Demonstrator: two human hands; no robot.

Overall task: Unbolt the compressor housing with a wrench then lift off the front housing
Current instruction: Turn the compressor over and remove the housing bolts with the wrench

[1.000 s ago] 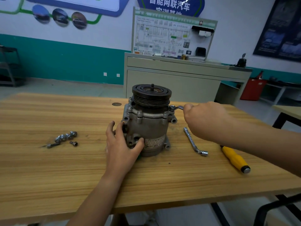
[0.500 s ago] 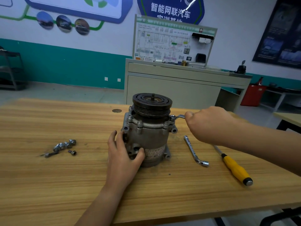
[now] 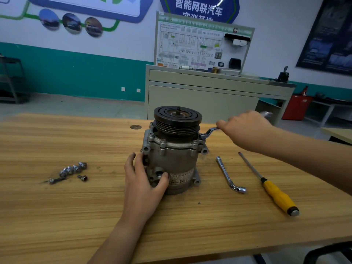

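With loose bolts (image 3: 73, 169) lying toward the desk's (image 3: 57, 216) left edge, your left grip (image 3: 141, 185) holds the upright compressor (image 3: 175, 159) mid-desk while your right grip (image 3: 245, 130) clamps the wrench (image 3: 208, 132) on a flange bolt, front housing not yet lifted.

Teal-banded wall (image 3: 76, 73), grey cabinet (image 3: 202, 100)

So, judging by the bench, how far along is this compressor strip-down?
Done: loose bolts lie on the table. In hand: the right hand grips a wrench on the front housing; the left hand steadies the compressor. Left: seated bolts in that housing, which is not lifted off.
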